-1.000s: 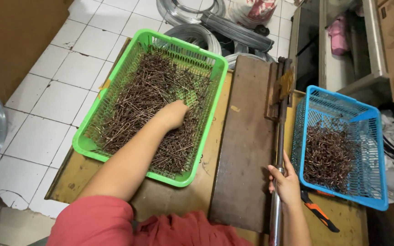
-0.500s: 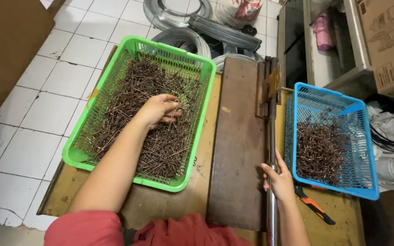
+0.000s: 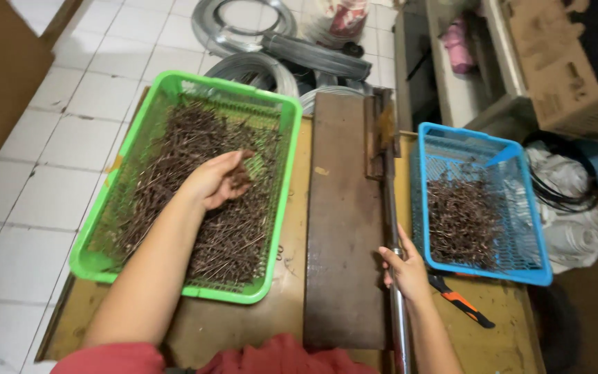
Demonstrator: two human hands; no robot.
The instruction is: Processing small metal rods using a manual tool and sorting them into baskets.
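- Your left hand (image 3: pixel 217 181) is down inside the green basket (image 3: pixel 286 138), fingers curled shut around a small bunch of the rusty brown wire pieces (image 3: pixel 167 152), palm turned partly up.
- That basket sits on the left part of the wooden bench (image 3: pixel 295 194), and the wire pieces lie heaped across nearly its whole floor, thickest under and beyond your hand.
- Your right hand (image 3: pixel 405 271) is wrapped around the metal lever handle (image 3: pixel 397 305) of the cutter, thumb on the left side, gripping it low down near you.
- The handle runs away from you along the right edge of the brown cutter plate (image 3: pixel 344 228), which lies flat between the two baskets.
- To the right of the lever stands the blue basket (image 3: pixel 520 208), holding a smaller pile of short wire pieces (image 3: pixel 461 221) gathered toward its middle.
- Just right of your right wrist, an orange-and-black hand tool (image 3: pixel 461 301) lies on the bench, touching the near edge of the blue basket.
- Beyond the bench, coils of grey wire (image 3: pixel 257 66) rest on the white tiled floor (image 3: pixel 50 166).
- A cardboard box (image 3: pixel 569 62) sits at the upper right.
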